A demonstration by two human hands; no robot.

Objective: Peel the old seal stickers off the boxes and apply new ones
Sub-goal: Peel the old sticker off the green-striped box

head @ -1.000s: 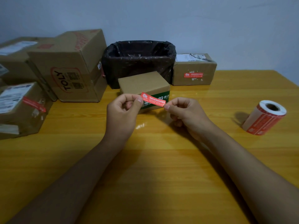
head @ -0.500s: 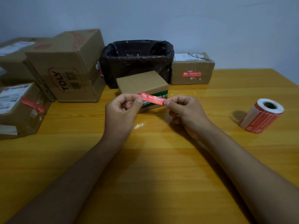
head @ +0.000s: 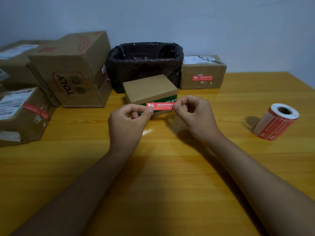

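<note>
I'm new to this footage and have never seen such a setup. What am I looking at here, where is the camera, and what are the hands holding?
There is no machine: a person wears a wide-angle camera on the head, looking forward and down, so you see their own arms. The left hand and right hand each pinch one end of a red seal sticker, held stretched in front of a small box. On the wooden table lie more cardboard boxes, one marked TOLY, another bearing a red sticker, a bin with a black liner and a roll of stickers.
</note>
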